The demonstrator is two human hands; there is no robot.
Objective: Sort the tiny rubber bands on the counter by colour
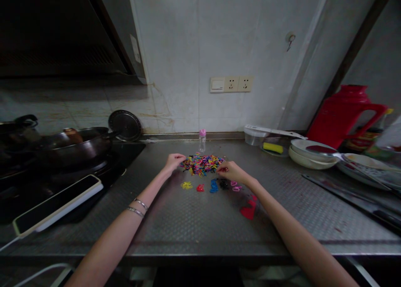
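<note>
Band pile (pixel 202 163), mixed colours, mid-counter (pixel 188 228) before a bottle (pixel 202 140); left hand (pixel 173 161) curled at its left edge, right hand (pixel 232 172) at its right, either grip's state untellable; single-colour heaps (pixel 214 186) just nearer suggest sorting underway, each band wanting a fingertip pinch.

I see a dull grey metal bench (pixel 194 224) with a fine embossed texture, matt and faintly reflective. On it lies a heap of small, rubbery-looking elastic bands in mixed colours (pixel 202 163). The black metal wok (pixel 75 147) looks dark and slightly glossy. The red plastic jug (pixel 341 115) shines smoothly, the stacked white bowls (pixel 311 155) look glazed, and the white wall tiles (pixel 188 49) are glossy.
</note>
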